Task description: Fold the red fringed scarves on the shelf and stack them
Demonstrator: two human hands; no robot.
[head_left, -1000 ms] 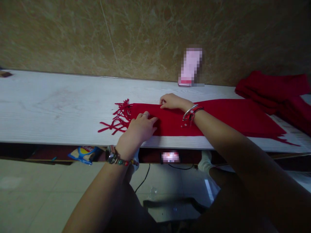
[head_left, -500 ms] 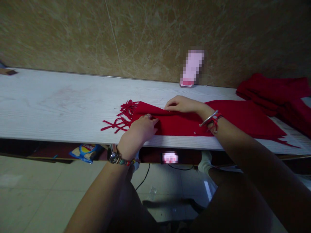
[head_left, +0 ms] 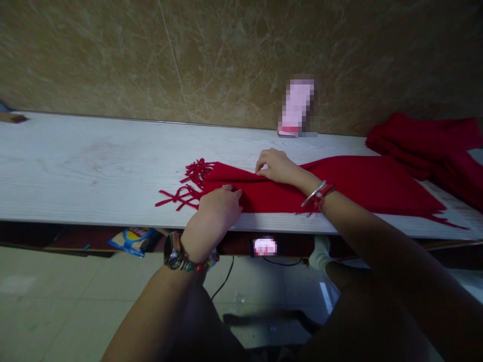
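Note:
A red fringed scarf [head_left: 350,183] lies along the white table [head_left: 94,166], its tassels [head_left: 184,188] pointing left. My left hand [head_left: 217,211] rests at the scarf's near edge close to the tassels, fingers curled and pinching the cloth. My right hand [head_left: 275,165] sits on the scarf's far edge, fingers bent and gripping the fabric. A watch and bead bracelet are on my left wrist, a bangle and red thread on my right.
More red cloth [head_left: 433,146] is heaped at the table's right end. A pink object [head_left: 296,108] leans against the marbled wall. Below the table lie a snack bag [head_left: 132,239], a cable and a tiled floor.
The scarf's tasselled end has shifted slightly right and bunched narrower. My left hand slid back to the near edge and curled; my right hand stayed on the far edge.

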